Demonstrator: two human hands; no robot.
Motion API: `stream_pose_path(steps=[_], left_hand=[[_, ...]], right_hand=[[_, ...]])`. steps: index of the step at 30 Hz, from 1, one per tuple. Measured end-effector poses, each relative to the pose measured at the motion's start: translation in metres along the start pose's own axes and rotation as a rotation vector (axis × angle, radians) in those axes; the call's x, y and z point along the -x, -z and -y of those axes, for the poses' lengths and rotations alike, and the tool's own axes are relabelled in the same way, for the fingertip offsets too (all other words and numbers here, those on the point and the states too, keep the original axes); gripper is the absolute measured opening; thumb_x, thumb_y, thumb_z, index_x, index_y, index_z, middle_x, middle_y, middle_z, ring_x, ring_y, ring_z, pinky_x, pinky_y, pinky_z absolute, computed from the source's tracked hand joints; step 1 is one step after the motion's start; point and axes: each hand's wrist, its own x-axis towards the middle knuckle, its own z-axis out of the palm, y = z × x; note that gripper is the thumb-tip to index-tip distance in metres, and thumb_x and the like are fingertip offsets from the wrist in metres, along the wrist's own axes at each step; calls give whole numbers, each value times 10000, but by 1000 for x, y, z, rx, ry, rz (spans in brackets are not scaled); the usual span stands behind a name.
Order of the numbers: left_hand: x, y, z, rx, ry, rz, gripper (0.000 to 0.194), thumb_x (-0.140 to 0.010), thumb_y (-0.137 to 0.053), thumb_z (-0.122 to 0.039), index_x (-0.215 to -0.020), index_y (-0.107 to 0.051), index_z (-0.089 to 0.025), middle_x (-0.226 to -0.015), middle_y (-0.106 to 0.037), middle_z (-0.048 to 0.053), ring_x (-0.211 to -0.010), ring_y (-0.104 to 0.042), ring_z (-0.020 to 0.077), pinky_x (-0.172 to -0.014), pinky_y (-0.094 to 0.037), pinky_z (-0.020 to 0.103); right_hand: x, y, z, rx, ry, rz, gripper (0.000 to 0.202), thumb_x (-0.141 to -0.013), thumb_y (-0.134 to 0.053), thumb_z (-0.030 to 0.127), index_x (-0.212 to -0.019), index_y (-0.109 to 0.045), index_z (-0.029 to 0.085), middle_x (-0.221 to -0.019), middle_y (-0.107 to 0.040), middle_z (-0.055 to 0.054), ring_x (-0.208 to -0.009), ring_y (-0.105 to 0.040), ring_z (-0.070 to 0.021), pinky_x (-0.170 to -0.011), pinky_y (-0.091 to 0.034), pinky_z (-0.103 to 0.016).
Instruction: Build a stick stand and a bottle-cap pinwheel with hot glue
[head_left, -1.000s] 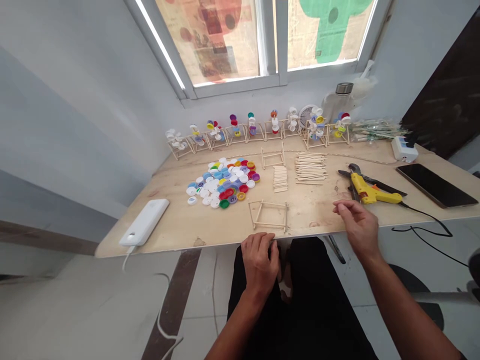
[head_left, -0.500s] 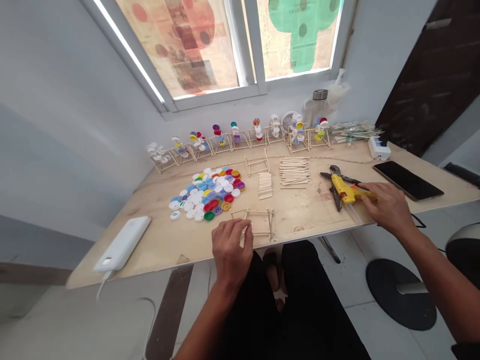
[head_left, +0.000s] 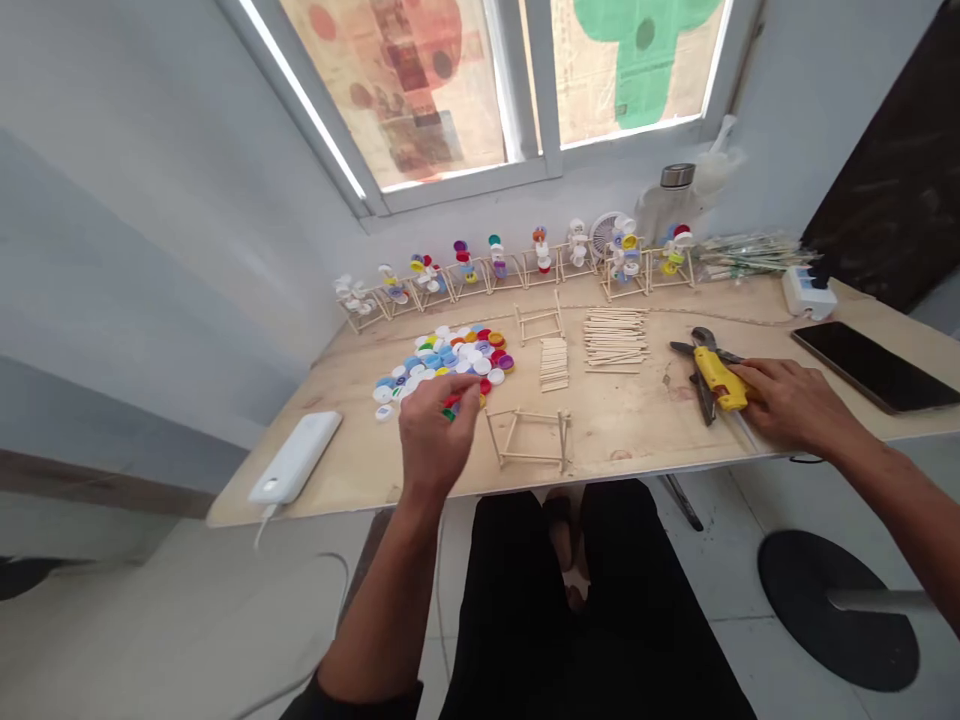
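The right hand (head_left: 799, 405) has its fingers closed around the glue gun (head_left: 720, 385). Pliers (head_left: 703, 400) lie just left of those fingers, partly behind the gun; a phone (head_left: 874, 365) lies beyond them to the right. The left hand (head_left: 431, 440) bends its fingers at the caps' (head_left: 480, 350) near edge; whether they pinch one, I cannot tell. Just right of them, a frame (head_left: 563, 440) rests on the desk (head_left: 630, 430).

Right of the stick frame (head_left: 531, 459), right hand (head_left: 784, 402) gripped yellow glue gun (head_left: 721, 380); left of it, left hand (head_left: 435, 432) was near colored caps (head_left: 466, 358).
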Motion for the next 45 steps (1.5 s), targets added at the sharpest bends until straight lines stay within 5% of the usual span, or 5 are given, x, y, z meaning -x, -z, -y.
stream_pose_path(steps=[4, 10, 23, 30, 45], left_hand=[[-21, 7, 33, 203, 191, 23, 187, -736, -598, -325, -824, -681, -182, -812, -692, 22, -779, -615, 161, -735, -469, 280], [-42, -12, 57, 526, 302, 531, 259, -677, -667, -391, -762, -676, -146, -740, -667, 41, -666, -579, 133, -587, -444, 232], [-71, -74, 64, 630, 29, 1173, 198, -690, -679, -299, -802, -703, -137, -723, -659, 26, -678, -548, 96, -632, -414, 222], [-79, -85, 52, 500, -169, 1298, 155, -706, -664, -256, -800, -709, -141, -671, -657, 8, -616, -533, 82, -579, -378, 198], [-71, -102, 56, 484, -313, 1316, 93, -696, -654, -188, -773, -695, -155, -706, -670, 0, -644, -565, 90, -587, -376, 195]], right_hand=[[-5, 7, 2, 10, 4, 67, 458, -799, -439, 276, -1224, -525, 129, -1272, -532, -155, -1090, -468, -304, -802, -359, -406], [-8, 12, 4, -39, -16, 44, 361, -779, -468, 270, -1096, -566, 128, -1164, -589, -167, -996, -522, -292, -772, -356, -401], [34, 42, 94, -1022, -341, 97, 324, -778, -555, 479, -969, -643, 233, -1022, -679, -90, -953, -618, -266, -765, -484, -324], [33, 47, 146, -946, -188, 237, 274, -830, -487, 467, -949, -598, 247, -832, -649, -24, -724, -618, -191, -604, -494, -272], [21, 38, 165, -813, -88, 196, 229, -844, -513, 395, -954, -645, 244, -940, -666, -18, -914, -616, -213, -796, -490, -324]])
